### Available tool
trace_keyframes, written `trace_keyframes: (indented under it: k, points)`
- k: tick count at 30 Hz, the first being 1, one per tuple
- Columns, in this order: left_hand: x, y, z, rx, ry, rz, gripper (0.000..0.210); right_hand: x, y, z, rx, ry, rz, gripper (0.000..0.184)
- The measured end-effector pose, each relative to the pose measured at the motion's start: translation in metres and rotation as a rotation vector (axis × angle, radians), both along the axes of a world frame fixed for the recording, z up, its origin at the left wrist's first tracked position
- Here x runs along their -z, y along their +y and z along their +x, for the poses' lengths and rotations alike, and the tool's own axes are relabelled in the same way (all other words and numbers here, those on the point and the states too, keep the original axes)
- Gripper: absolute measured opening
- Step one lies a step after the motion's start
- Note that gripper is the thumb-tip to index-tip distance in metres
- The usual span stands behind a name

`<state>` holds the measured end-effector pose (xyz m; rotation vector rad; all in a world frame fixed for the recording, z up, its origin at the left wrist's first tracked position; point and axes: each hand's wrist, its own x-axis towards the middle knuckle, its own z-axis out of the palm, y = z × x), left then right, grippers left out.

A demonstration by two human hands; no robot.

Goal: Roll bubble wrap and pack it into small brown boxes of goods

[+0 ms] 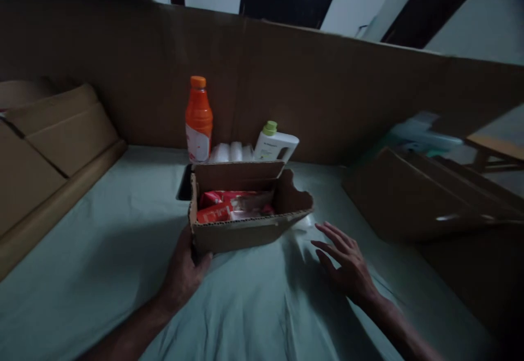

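A small open cardboard box [237, 238] is in the middle of the head view, with red packets [215, 212] and a partly clear wrapper inside. My left hand [186, 268] grips the box at its near left corner, thumb on the front and the other fingers hidden behind the side. To the right of the box, my right hand [341, 257] is apart from it, fingers spread and holding nothing. Behind the box stand an orange bottle [199, 121] with a white label and a white jug [275, 145] with a green cap. Whitish rolls or cups [229, 152] show between them, partly hidden.
A pale green cloth [135, 208] covers the surface. A tall cardboard wall [286, 72] runs along the back. Larger cardboard boxes flank it, one at left [61, 137] and one at right [405, 197], the latter blurred with items on top. A dark flat object [184, 184] lies by the box.
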<state>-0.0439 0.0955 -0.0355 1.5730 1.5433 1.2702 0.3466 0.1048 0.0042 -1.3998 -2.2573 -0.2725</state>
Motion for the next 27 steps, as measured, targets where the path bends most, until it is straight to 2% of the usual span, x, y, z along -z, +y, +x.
trace_keyframes:
  k: [3, 7, 10, 13, 18, 21, 24, 27]
  points:
    - [-0.004, 0.0, -0.006, -0.026, 0.077, 0.023, 0.052, -0.012, -0.016, -0.022, 0.033, 0.169, -0.04, 0.022]
    - [-0.011, 0.001, -0.013, -0.076, 0.216, 0.113, 0.046, -0.021, -0.003, -0.066, -0.012, 0.428, -0.194, 0.032]
    - [-0.015, 0.006, -0.015, -0.101, 0.243, 0.108, 0.037, -0.019, 0.016, -0.094, -0.003, 0.541, -0.328, 0.042]
    - [-0.014, 0.012, -0.015, -0.075, 0.172, 0.11, 0.037, -0.011, 0.029, -0.108, 0.05, 0.628, -0.407, 0.049]
    - [-0.004, 0.015, -0.013, 0.119, -0.053, 0.022, 0.067, 0.002, 0.035, -0.112, 0.167, 0.728, -0.419, 0.042]
    - [-0.001, 0.014, -0.011, 0.269, -0.183, -0.026, 0.087, 0.003, 0.039, -0.114, 0.185, 0.752, -0.411, 0.036]
    - [-0.002, 0.017, -0.011, 0.405, -0.282, -0.068, 0.096, 0.005, 0.045, -0.117, 0.181, 0.79, -0.394, 0.038]
    - [-0.004, 0.024, -0.011, 0.461, -0.358, -0.086, 0.1, 0.012, 0.049, -0.116, 0.168, 0.807, -0.378, 0.041]
